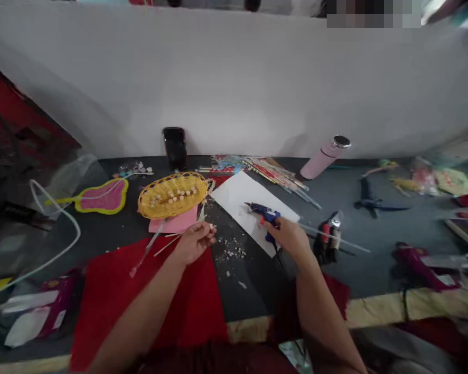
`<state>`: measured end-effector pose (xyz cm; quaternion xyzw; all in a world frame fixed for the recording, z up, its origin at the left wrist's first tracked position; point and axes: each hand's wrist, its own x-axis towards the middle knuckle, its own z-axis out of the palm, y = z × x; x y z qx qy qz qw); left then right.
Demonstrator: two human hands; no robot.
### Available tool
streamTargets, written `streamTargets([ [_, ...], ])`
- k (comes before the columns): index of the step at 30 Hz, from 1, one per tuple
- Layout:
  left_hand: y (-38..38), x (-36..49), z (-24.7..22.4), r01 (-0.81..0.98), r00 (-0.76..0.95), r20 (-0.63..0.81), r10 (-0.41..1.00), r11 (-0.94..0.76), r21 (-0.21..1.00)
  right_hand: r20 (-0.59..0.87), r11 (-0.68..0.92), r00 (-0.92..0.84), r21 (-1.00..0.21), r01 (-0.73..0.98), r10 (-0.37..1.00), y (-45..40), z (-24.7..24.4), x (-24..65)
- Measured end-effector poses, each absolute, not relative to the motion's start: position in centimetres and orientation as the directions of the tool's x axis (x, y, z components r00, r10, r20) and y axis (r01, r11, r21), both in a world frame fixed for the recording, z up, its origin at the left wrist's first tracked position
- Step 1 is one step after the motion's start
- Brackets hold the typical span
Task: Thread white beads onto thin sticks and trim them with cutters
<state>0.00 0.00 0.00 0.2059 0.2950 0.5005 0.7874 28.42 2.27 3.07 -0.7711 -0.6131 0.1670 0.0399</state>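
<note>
Pale wall point(234, 78) behind, dark bench point(253, 301) in front, with a red cloth point(195, 301) spread over its near part. The right grip point(294, 236) is closed around a blue glue gun point(268, 214), its nozzle over a white sheet point(236, 192). The left grip point(195, 244) pinches a small pale piece point(211, 226) (too tiny to name) near a yellow basket point(144, 203); similar bits point(234, 252) lie scattered between both grips.
</note>
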Motion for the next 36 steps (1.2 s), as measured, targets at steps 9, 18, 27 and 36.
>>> streamTargets([
  [9,-0.1,0.0,-0.3,-0.671,0.330,-0.262,0.907,0.421,0.611,-0.185,-0.263,0.188,-0.737,0.622,0.965,2.6,2.0,29.8],
  [18,-0.3,0.0,0.5,-0.682,0.313,-0.272,0.910,0.415,0.602,-0.237,-0.250,-0.081,-0.889,-0.385,0.968,1.6,4.2,26.4],
  [27,-0.2,0.1,0.4,-0.692,0.290,-0.279,0.915,0.402,0.599,-0.075,-0.172,-0.389,-0.960,-0.220,0.918,0.2,3.6,24.1],
  [36,-0.1,0.2,0.5,-0.695,0.265,-0.314,0.912,0.406,0.593,-0.015,-0.121,-0.497,-0.976,-0.181,0.867,0.0,2.1,23.2],
])
